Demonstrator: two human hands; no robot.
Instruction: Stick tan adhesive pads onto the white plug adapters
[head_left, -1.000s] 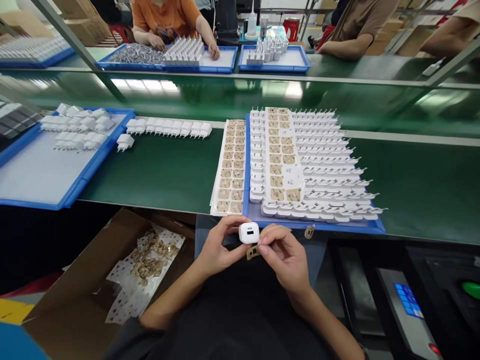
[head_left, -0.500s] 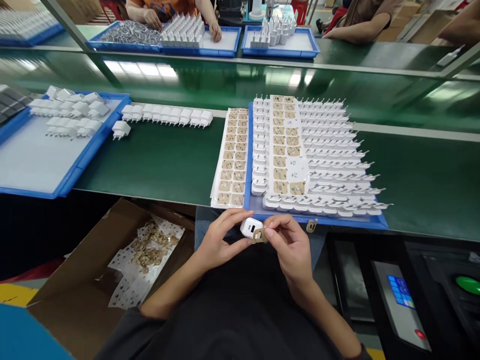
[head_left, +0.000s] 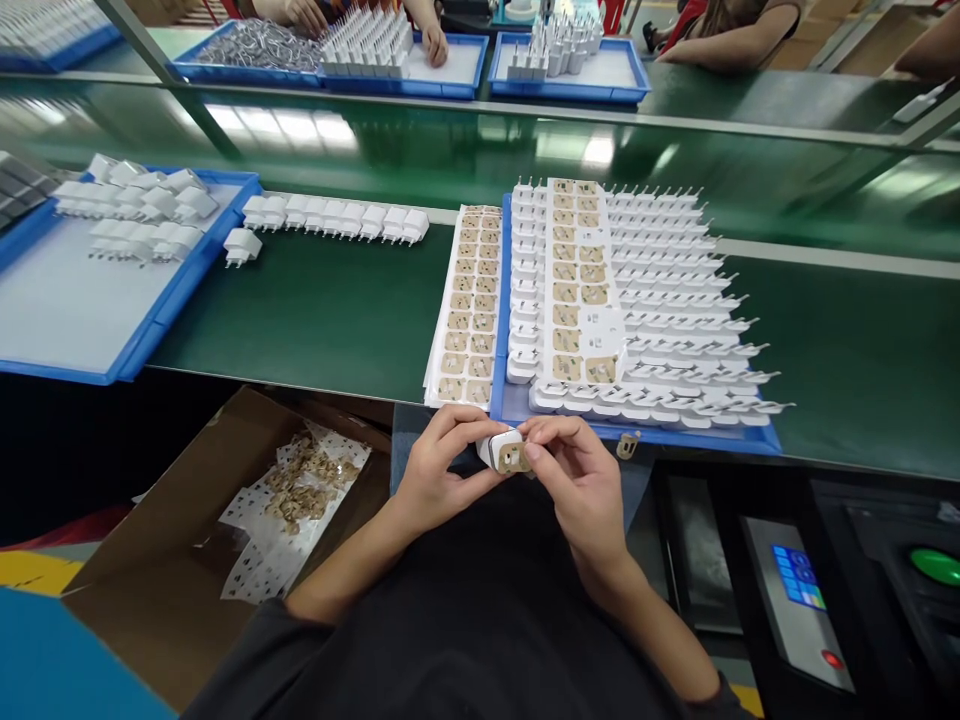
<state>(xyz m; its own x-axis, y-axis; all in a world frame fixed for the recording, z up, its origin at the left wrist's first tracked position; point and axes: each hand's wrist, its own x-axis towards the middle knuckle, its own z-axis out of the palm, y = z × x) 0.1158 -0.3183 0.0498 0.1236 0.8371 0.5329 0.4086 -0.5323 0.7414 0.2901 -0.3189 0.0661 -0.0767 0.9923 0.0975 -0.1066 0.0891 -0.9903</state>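
Observation:
Between thumb and fingers of my left hand (head_left: pixel 444 462) is a white plug-in charger (head_left: pixel 491 446), its port face turned toward my right. A tan adhesive sticker (head_left: pixel 514 458) with cut-outs lies against that face. My right hand (head_left: pixel 576 474) pinches the sticker's edge with thumb and forefinger. Just beyond my hands stands a blue tray (head_left: pixel 517 404) packed with rows of white chargers (head_left: pixel 667 330), pins up. A sheet of tan stickers (head_left: pixel 592 318), some spots bare, lies on those chargers. More sticker sheets (head_left: pixel 466 300) are stacked left of the tray.
At left, a blue tray (head_left: pixel 127 345) holds white chargers, with a row of chargers (head_left: pixel 337 216) beside it. A cardboard box (head_left: pixel 150 560) with discarded backing sits below. A loose tan piece (head_left: pixel 627 446) hangs at the tray's edge. People's hands (head_left: pixel 435 46) show across the bench.
The sticker, held at the charger's lower edge before, now lies over its port face. Both hands have stayed nearly in place, and the view has shifted slightly.

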